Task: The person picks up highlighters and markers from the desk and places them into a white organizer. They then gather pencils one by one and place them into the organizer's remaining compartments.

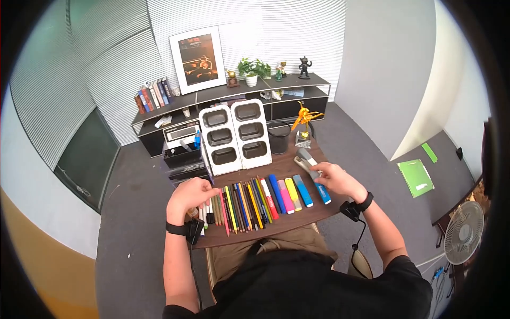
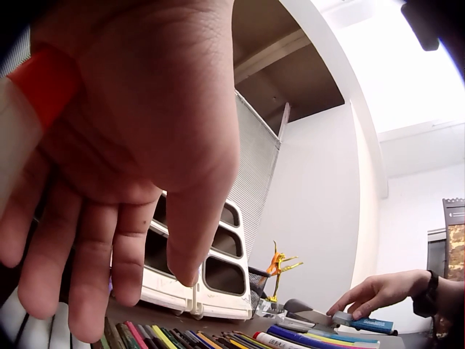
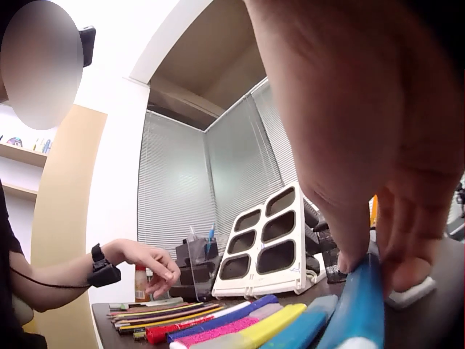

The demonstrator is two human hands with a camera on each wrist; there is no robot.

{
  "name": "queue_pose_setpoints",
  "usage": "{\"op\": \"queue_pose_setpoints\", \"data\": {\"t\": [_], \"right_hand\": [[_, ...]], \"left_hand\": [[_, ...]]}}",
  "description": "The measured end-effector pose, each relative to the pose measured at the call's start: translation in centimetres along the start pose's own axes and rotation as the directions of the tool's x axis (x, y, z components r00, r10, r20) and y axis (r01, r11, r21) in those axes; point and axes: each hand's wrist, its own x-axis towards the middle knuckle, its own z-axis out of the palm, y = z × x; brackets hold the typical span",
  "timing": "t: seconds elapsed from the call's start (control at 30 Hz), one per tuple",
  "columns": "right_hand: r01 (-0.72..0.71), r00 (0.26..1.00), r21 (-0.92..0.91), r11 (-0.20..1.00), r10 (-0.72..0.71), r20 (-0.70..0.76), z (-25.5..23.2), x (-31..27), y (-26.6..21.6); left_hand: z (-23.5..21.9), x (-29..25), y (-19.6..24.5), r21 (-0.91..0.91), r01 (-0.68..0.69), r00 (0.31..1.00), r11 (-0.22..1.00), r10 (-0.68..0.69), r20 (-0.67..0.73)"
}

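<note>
At the right end of the row, my right hand (image 1: 340, 181) pinches the grey end of a blue highlighter (image 1: 323, 194) between thumb and fingers. In the right wrist view this highlighter (image 3: 354, 309) lies lengthwise below the fingertips. A grey stapler-like tool (image 1: 308, 158) is just beyond this hand. My left hand (image 1: 189, 193) hovers over the row's left end, its fingers straight and pointing down in the left wrist view, above white pens (image 2: 35, 331). Between the hands lie colored pencils (image 1: 241, 207), a red marker (image 1: 269, 199), a pink highlighter (image 1: 286, 196) and a yellow one (image 1: 292, 192).
A white stand with dark oval trays (image 1: 237, 135) rises at the table's back. Left of it is a clear desk organizer (image 1: 183, 159); right, a black mesh cup (image 1: 279, 139) and an orange figurine (image 1: 304, 119). A small jar (image 3: 140, 282) stands by the left wrist.
</note>
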Motion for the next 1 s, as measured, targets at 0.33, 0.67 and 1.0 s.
{"op": "queue_pose_setpoints", "data": {"t": [0.33,0.67,1.0], "right_hand": [[0.054,0.999,-0.017,0.998,-0.054,0.010,0.9,-0.3,-0.7],[0.172,0.982,-0.202,0.964,-0.150,0.118,-6.1,-2.2,-5.8],[0.029,0.996,-0.053,0.998,-0.033,-0.088,-3.0,-5.3,-2.8]], "left_hand": [[0.4,0.8,-1.4,-0.076,-0.036,0.999,0.996,0.038,0.018],[0.2,0.3,-0.1,-0.048,-0.021,1.000,0.999,0.022,0.009],[0.2,0.0,0.3,0.049,-0.030,0.999,0.998,0.031,-0.026]]}}
